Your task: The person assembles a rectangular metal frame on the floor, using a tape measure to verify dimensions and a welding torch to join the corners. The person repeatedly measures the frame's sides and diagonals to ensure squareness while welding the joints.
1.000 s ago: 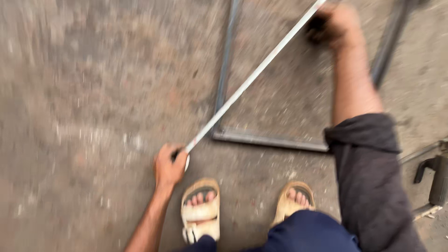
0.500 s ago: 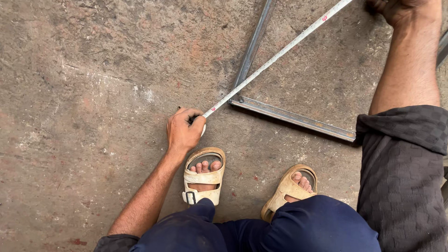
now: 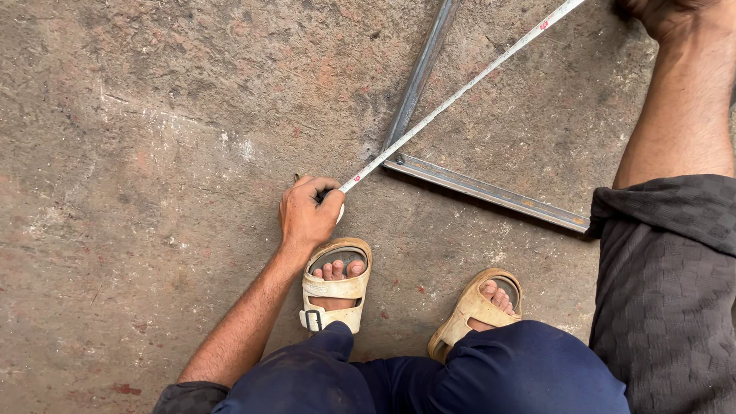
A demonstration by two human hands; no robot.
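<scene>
Steel frame [image 3: 491,192]: flat on floor, btwn both hands; corner just beside L hand.
Tape [image 3: 460,92]: stretched diag, L hand up to R hand.
Left hand [image 3: 308,215]: fingers curled, pinching tape end.
Right hand [image 3: 663,14]: top edge, mostly cut off; grip can't tell.

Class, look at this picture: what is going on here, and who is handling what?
A person crouches on a concrete floor in tan sandals. The left hand holds one end of a tape measure down on the floor, just outside the corner of a metal frame. The tape runs taut and diagonally across that corner to the right hand at the picture's top edge, where its grip is cut off from view.
</scene>
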